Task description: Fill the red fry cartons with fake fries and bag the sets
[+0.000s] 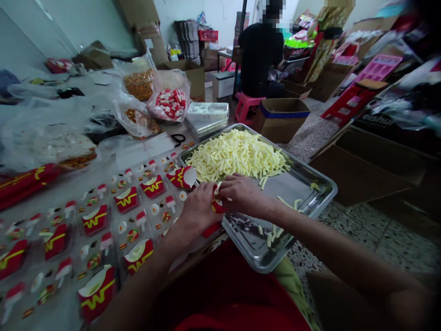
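Left hand is wrapped around a little red carton, and the right hand has its fingers bunched at the carton's mouth; can't tell if they're pinching anything. Both are right over the left rim of a shiny metal tray. In it there's a big heap of pale yellow sticks, smooth and fry-shaped, piled at the far side, with a few strays at the near and right edges. Plenty of bare metal between those.

Left side is rows of clear molded plastic packs on the table, with flat red pouches bearing a yellow zigzag, plus tiny egg and popsicle shapes. Far left of the tray, a crinkly clear bag is full of red-and-white pieces. The tray's right edge juts out over the speckled floor.
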Demonstrator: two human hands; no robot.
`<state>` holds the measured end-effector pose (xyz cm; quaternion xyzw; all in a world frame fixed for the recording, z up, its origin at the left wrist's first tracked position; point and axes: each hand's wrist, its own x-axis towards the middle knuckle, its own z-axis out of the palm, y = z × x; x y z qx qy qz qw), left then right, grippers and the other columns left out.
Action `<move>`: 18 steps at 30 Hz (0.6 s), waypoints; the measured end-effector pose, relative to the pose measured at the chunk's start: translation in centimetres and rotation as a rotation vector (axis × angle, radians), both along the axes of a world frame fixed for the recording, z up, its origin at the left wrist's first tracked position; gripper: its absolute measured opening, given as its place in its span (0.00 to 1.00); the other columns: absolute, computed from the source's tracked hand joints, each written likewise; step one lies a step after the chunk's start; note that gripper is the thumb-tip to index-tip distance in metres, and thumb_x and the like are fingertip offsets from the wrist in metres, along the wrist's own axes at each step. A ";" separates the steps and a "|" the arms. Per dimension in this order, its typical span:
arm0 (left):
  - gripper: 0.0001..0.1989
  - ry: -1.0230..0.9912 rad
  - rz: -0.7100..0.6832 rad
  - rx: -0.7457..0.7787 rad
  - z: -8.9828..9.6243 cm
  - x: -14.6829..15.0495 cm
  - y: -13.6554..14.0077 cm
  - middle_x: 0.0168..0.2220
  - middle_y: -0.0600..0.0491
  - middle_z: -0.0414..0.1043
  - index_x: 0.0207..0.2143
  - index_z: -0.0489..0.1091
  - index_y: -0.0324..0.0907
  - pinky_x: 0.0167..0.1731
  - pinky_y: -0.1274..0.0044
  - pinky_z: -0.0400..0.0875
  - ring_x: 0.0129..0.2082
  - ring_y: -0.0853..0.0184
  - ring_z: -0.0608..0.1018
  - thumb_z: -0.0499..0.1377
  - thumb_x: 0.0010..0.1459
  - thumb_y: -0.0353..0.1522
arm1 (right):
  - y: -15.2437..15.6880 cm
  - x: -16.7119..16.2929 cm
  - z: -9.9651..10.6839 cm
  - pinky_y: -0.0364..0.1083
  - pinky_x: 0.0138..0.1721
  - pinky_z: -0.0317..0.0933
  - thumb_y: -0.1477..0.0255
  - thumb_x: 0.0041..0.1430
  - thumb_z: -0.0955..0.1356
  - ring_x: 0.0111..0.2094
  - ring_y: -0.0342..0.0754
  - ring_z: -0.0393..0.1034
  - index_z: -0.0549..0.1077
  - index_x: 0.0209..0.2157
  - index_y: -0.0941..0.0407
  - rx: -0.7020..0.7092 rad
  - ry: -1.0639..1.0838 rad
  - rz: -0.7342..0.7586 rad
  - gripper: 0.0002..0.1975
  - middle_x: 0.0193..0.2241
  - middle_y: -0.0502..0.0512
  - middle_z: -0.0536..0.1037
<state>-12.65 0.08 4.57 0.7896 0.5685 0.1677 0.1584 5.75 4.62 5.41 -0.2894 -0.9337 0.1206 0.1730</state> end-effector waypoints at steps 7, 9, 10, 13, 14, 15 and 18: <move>0.37 -0.420 0.046 0.195 -2.3 2.4 -0.8 0.51 0.49 0.71 0.55 0.61 0.45 0.52 0.67 0.72 0.51 0.59 0.76 0.69 0.41 0.29 | -2.4 1.0 -0.5 0.44 0.37 0.57 0.77 0.60 0.66 0.35 0.45 0.69 0.71 0.35 0.55 -0.148 0.213 -0.146 0.04 0.35 0.52 0.78; 0.38 -0.430 0.078 0.233 -2.7 2.8 -1.2 0.52 0.49 0.71 0.56 0.60 0.45 0.53 0.65 0.71 0.51 0.58 0.75 0.70 0.42 0.29 | -3.0 1.0 -0.8 0.43 0.37 0.58 0.79 0.56 0.67 0.36 0.45 0.69 0.67 0.37 0.54 -0.243 0.324 -0.301 0.08 0.36 0.52 0.77; 0.39 -0.429 0.092 0.238 -2.8 2.9 -1.4 0.53 0.48 0.71 0.57 0.60 0.46 0.53 0.65 0.71 0.51 0.57 0.76 0.70 0.42 0.29 | -3.2 0.9 -0.9 0.43 0.36 0.58 0.79 0.53 0.67 0.36 0.45 0.69 0.65 0.38 0.54 -0.281 0.362 -0.369 0.11 0.37 0.52 0.76; 0.38 -0.433 0.142 0.219 -3.0 3.5 -1.2 0.53 0.48 0.71 0.56 0.60 0.46 0.52 0.63 0.72 0.51 0.56 0.76 0.71 0.43 0.31 | -2.9 0.9 0.0 0.43 0.34 0.57 0.80 0.49 0.67 0.34 0.45 0.67 0.62 0.37 0.54 -0.324 0.358 -0.398 0.14 0.35 0.51 0.73; 0.39 -0.443 0.158 0.211 -3.1 3.8 -1.0 0.53 0.48 0.71 0.56 0.60 0.46 0.51 0.63 0.72 0.51 0.55 0.76 0.71 0.42 0.32 | -2.5 1.1 0.7 0.43 0.34 0.58 0.80 0.50 0.66 0.34 0.45 0.66 0.62 0.38 0.54 -0.342 0.336 -0.353 0.14 0.35 0.51 0.73; 0.39 -0.462 0.170 0.207 -3.2 4.1 -0.8 0.52 0.48 0.71 0.56 0.60 0.46 0.51 0.63 0.73 0.51 0.56 0.76 0.72 0.42 0.33 | -2.0 1.5 1.4 0.43 0.34 0.58 0.81 0.50 0.65 0.34 0.45 0.66 0.62 0.39 0.54 -0.373 0.318 -0.289 0.14 0.35 0.51 0.73; 0.41 -0.543 0.175 0.234 -3.2 5.5 -0.1 0.55 0.48 0.69 0.58 0.59 0.45 0.54 0.65 0.72 0.53 0.58 0.75 0.73 0.43 0.36 | -0.4 3.4 3.6 0.42 0.37 0.61 0.81 0.53 0.65 0.36 0.43 0.68 0.64 0.39 0.55 -0.527 0.332 -0.121 0.12 0.37 0.51 0.75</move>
